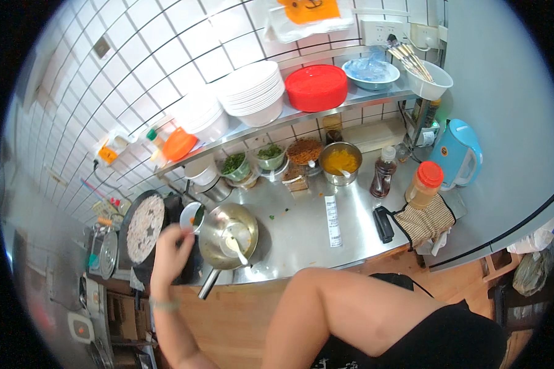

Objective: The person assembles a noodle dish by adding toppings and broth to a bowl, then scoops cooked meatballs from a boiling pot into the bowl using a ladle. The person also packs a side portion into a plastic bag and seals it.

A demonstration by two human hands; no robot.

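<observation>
My left hand (173,251), blurred, is at the near rim of a small white bowl (184,214) with something green and orange inside. Its thumb and fingertips come close together there; whether they grip the rim is not plain. Just right of the bowl sits a steel saucepan (212,217), its handle towards me, with a white spoon (241,253) lying in it. A round black pan (159,196) left of my hand is filled with a pale, whitish food (143,226). My right forearm bends down past the lower edge, so my right hand is out of view.
Herb bowls (242,173), a steel bowl of yellow food (341,177), a dark liquid bottle (382,177) and a red-lidded jar (420,191) line the steel counter (295,226). Above, a shelf (304,110) holds stacked white bowls (254,101). A blue kettle (452,152) stands right.
</observation>
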